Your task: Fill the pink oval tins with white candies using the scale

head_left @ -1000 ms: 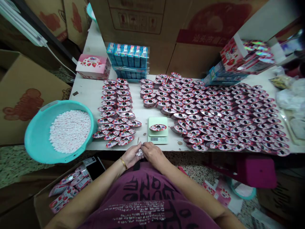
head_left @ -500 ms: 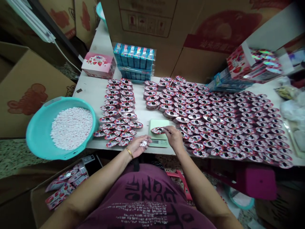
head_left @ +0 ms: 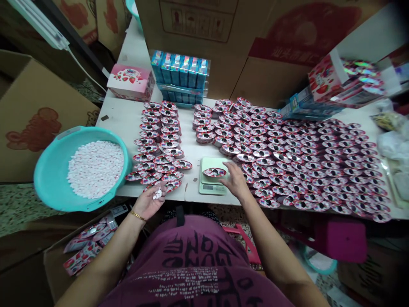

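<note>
My left hand [head_left: 150, 200] is cupped palm up at the table's front edge, holding several small white candies [head_left: 157, 194]. My right hand [head_left: 234, 178] rests on the right side of the small green scale [head_left: 211, 186], fingers at the oval red tin [head_left: 214, 172] that sits on it. To the left of the scale lie rows of oval tins [head_left: 158, 145]. A much larger field of the same tins [head_left: 306, 157] covers the table to the right.
A teal basin [head_left: 47, 179] of white candies overhangs the table's left end. Blue packs [head_left: 179, 79] and a pink strawberry box [head_left: 130, 83] stand at the back before cardboard cartons. An open carton with sachets [head_left: 86, 249] sits low left; a pink stool [head_left: 341, 241] right.
My right hand went from my left palm up to the tin on the scale. My left hand then drifted left toward the basin with the candies in it.
</note>
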Action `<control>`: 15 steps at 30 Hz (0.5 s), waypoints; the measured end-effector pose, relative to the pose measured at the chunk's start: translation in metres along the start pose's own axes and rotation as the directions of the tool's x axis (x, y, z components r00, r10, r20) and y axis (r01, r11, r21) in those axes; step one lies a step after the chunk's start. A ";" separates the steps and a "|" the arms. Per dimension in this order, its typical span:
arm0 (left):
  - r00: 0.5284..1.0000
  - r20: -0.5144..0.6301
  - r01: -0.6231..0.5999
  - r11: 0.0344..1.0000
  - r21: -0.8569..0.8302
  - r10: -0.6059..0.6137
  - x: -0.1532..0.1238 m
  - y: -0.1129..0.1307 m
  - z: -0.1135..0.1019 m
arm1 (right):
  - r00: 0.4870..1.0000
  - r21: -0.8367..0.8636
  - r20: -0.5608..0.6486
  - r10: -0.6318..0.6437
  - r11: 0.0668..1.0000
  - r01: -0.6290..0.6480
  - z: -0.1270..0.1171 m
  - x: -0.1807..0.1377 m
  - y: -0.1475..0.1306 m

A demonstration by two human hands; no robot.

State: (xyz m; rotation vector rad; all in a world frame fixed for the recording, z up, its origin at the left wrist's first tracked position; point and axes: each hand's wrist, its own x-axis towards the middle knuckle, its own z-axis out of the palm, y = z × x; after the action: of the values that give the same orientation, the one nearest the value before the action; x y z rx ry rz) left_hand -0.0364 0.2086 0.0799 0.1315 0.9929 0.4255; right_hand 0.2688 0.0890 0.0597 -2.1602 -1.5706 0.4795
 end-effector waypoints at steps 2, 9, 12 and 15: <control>1.000 0.008 -0.001 1.000 -0.004 0.001 0.001 0.000 -0.004 | 0.999 -0.027 0.038 -0.010 1.000 0.012 0.005 0.004 -0.003; 0.999 -0.033 -0.042 0.998 -0.052 0.040 -0.005 0.009 -0.027 | 0.993 -0.049 0.115 -0.032 0.998 0.038 0.012 0.024 -0.019; 0.994 -0.081 -0.083 0.994 -0.074 0.077 -0.013 0.014 -0.036 | 0.998 -0.053 0.039 -0.053 0.997 0.055 0.020 0.059 -0.036; 0.986 -0.120 -0.131 0.986 -0.105 0.118 -0.021 0.018 -0.044 | 0.998 -0.106 0.018 -0.066 0.992 0.067 0.041 0.105 -0.059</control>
State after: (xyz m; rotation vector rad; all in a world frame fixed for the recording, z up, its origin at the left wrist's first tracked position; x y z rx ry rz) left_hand -0.0876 0.2131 0.0776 0.0684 1.0733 0.6082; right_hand 0.2322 0.2106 0.0524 -2.1783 -1.7064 0.3998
